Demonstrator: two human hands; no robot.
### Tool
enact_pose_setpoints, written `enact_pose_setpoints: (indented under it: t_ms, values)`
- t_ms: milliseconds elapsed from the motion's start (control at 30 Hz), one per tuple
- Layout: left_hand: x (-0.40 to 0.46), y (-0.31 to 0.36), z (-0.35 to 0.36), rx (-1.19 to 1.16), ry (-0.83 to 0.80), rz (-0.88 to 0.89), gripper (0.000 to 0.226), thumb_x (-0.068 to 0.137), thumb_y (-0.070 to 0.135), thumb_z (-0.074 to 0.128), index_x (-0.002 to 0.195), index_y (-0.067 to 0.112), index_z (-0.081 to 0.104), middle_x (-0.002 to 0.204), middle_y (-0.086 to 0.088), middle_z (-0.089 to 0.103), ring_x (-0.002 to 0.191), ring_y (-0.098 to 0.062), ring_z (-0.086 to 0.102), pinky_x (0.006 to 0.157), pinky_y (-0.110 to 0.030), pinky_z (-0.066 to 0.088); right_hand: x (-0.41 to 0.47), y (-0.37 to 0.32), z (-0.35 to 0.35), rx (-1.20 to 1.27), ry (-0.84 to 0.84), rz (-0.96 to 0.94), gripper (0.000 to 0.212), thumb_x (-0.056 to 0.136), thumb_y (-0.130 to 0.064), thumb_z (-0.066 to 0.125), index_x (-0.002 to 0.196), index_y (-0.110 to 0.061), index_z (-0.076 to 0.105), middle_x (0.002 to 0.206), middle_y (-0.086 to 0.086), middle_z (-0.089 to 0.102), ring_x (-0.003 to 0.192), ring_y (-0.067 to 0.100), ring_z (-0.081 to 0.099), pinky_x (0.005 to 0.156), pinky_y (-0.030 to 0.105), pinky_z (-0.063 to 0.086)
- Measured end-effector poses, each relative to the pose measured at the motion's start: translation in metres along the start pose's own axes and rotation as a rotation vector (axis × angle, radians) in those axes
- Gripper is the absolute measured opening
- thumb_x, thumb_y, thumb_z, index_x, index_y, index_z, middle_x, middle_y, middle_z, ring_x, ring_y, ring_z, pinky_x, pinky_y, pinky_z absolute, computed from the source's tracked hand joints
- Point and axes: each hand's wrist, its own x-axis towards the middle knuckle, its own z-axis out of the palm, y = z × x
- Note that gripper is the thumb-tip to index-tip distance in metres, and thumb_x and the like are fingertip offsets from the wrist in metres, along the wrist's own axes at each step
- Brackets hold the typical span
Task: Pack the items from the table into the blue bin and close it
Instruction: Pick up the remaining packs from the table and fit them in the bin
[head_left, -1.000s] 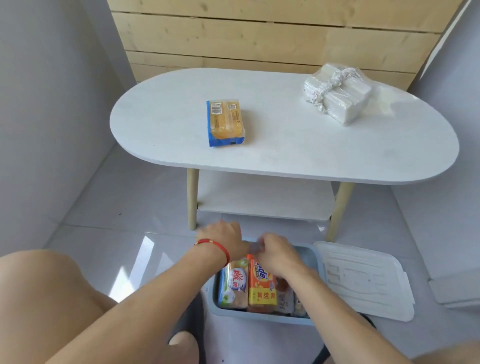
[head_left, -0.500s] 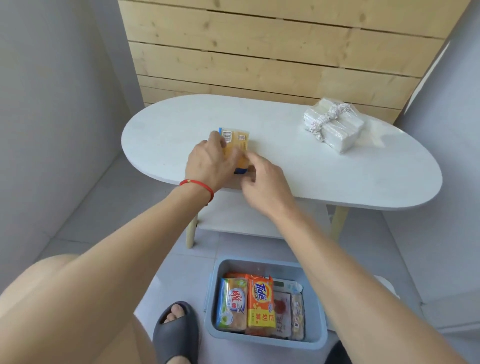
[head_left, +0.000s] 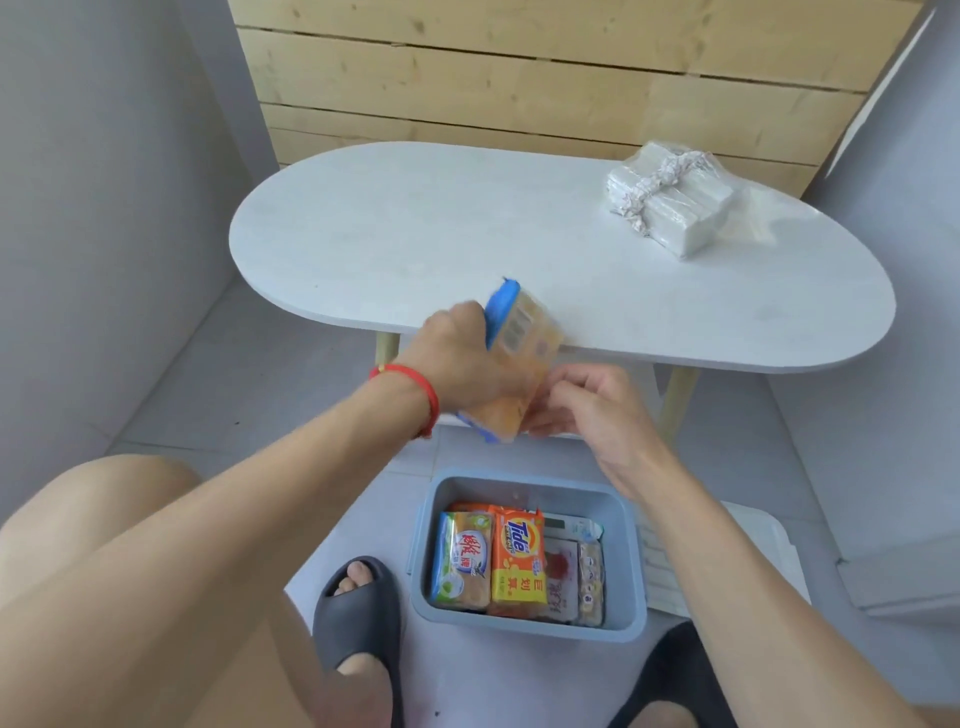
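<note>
Head view, looking down over both forearms. Left hand (head_left: 457, 364), red cord at the wrist, grips the soap pack (head_left: 519, 364) (orange, blue edging) in the air off the near edge of the table (head_left: 467, 234). Pack is tilted, its blue end up at 12 o'clock and its lower end down at 6; barcode side faces the camera. Left fingers wrap the pack from its 9 o'clock side, the pack lying against the palm; the fingertips themselves are hidden behind it. Right hand (head_left: 597, 410) sits at the pack's 4 o'clock, fingers curled, tips touching the lower right edge of the pack. Whether the right hand actually pinches it or only steadies it, cannot tell; motion blur here.

Bin (head_left: 524, 626) stands open on the floor at 6 o'clock from the hands, well below the pack. Inside, packets stand on edge: a green pack (head_left: 462, 561) at 9 o'clock, the Tide pack (head_left: 519, 561) beside it touching, paler packets (head_left: 576, 577) toward 3 o'clock. Lid (head_left: 748, 561) lies flat on the floor at 3 o'clock of the bin, partly hidden by the right forearm.

On the table, at 2 o'clock, a white bundle (head_left: 670, 197) in clear wrap, well apart from the hands.
</note>
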Motion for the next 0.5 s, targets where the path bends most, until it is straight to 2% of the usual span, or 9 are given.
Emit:
enact_pose_setpoints:
  t_ms: [67, 100, 167, 233, 300, 367, 500]
  values:
    - [-0.016, -0.005, 0.029, 0.176, -0.051, 0.173, 0.043, 0.081, 0.051, 0.07, 0.092, 0.016, 0.048, 0.091, -0.001, 0.054, 0.074, -0.019, 0.05, 0.058, -0.025, 0.035, -0.002, 0.023, -0.015, -0.158, -0.057, 0.159, 0.029, 0.087, 0.011, 0.045, 0.095, 0.005, 0.072, 0.082, 0.015, 0.079, 0.075, 0.029, 0.078, 0.08, 0.045, 0.06]
    - [-0.021, -0.011, 0.045, 0.253, -0.094, 0.236, 0.041, 0.084, 0.051, 0.068, 0.094, 0.017, 0.046, 0.091, -0.001, 0.052, 0.075, -0.02, 0.048, 0.061, -0.025, 0.035, -0.001, 0.037, -0.023, -0.27, -0.082, 0.229, 0.03, 0.089, 0.008, 0.046, 0.098, -0.001, 0.073, 0.084, 0.011, 0.08, 0.077, 0.026, 0.078, 0.084, 0.045, 0.061]
    - [-0.021, -0.026, 0.078, 0.364, -0.201, 0.271, 0.041, 0.087, 0.049, 0.066, 0.104, 0.015, 0.051, 0.096, -0.005, 0.056, 0.079, -0.022, 0.051, 0.067, -0.03, 0.041, -0.002, 0.066, -0.038, -0.448, -0.082, 0.33, 0.03, 0.094, -0.001, 0.048, 0.1, -0.015, 0.073, 0.088, 0.002, 0.08, 0.08, 0.017, 0.078, 0.087, 0.043, 0.061]
    - [-0.017, -0.044, 0.113, 0.464, -0.288, 0.247, 0.039, 0.089, 0.036, 0.068, 0.116, 0.013, 0.053, 0.109, -0.009, 0.061, 0.093, -0.026, 0.058, 0.075, -0.036, 0.051, -0.006, 0.087, -0.05, -0.529, -0.041, 0.388, 0.027, 0.099, -0.006, 0.048, 0.106, -0.02, 0.07, 0.096, -0.001, 0.077, 0.085, 0.013, 0.076, 0.087, 0.038, 0.062]
    - [-0.013, -0.061, 0.141, 0.589, -0.288, 0.262, 0.039, 0.089, 0.017, 0.066, 0.123, 0.011, 0.05, 0.118, -0.011, 0.057, 0.107, -0.03, 0.057, 0.081, -0.042, 0.054, -0.009, 0.097, -0.057, -0.531, 0.007, 0.397, 0.023, 0.1, -0.007, 0.05, 0.109, -0.019, 0.068, 0.1, 0.0, 0.075, 0.087, 0.012, 0.075, 0.085, 0.034, 0.062]
    - [-0.01, -0.072, 0.163, 0.728, -0.264, 0.335, 0.047, 0.087, 0.002, 0.063, 0.13, 0.009, 0.046, 0.124, -0.013, 0.053, 0.113, -0.032, 0.053, 0.084, -0.044, 0.052, -0.012, 0.1, -0.061, -0.508, 0.055, 0.369, 0.022, 0.1, -0.008, 0.051, 0.106, -0.02, 0.068, 0.098, 0.0, 0.076, 0.084, 0.012, 0.075, 0.084, 0.034, 0.062]
    - [-0.004, -0.086, 0.181, 0.881, -0.244, 0.439, 0.054, 0.087, -0.003, 0.061, 0.137, 0.003, 0.04, 0.132, -0.018, 0.048, 0.118, -0.035, 0.049, 0.092, -0.045, 0.048, -0.013, 0.101, -0.065, -0.513, 0.071, 0.322, 0.02, 0.099, -0.012, 0.053, 0.106, -0.023, 0.068, 0.094, -0.005, 0.076, 0.08, 0.008, 0.075, 0.087, 0.036, 0.061]
